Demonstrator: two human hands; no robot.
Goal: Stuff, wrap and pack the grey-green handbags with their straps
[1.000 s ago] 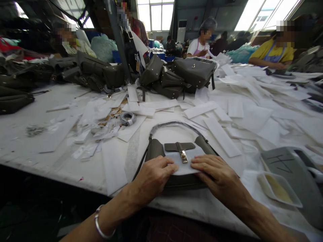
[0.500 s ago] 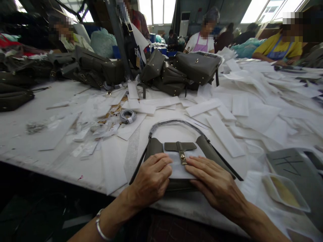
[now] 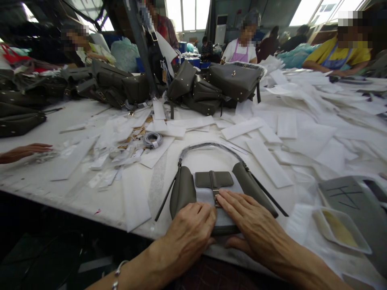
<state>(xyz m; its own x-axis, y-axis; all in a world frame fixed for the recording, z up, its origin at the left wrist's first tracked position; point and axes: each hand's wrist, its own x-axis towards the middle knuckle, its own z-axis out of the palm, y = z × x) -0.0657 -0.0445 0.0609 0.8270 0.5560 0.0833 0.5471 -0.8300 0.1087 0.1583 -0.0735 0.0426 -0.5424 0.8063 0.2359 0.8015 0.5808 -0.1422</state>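
Observation:
A small grey handbag (image 3: 184, 189) lies flat on the white table near its front edge, its wrapped handle (image 3: 208, 147) arching away from me. A white foam sheet (image 3: 208, 193) covers its front under the flap and gold clasp (image 3: 215, 192). My left hand (image 3: 189, 233) lies palm down on the bag's lower left part, fingers together and flat. My right hand (image 3: 254, 225) presses flat on the foam sheet, fingertips at the clasp, thumb tucked under the bag's lower edge.
White foam strips (image 3: 266, 161) litter the table (image 3: 45, 137). Piles of grey bags (image 3: 211, 88) stand at the back and left. A coil of cord (image 3: 152, 139) lies left of the bag. A shallow tray (image 3: 341, 229) and grey board (image 3: 353, 201) sit right. Another person's hand (image 3: 21, 152) reaches in at left; other workers sit behind.
Both my hands slid toward me along the bag, which has shifted closer to the table edge. Another person's hand has come into view at the left.

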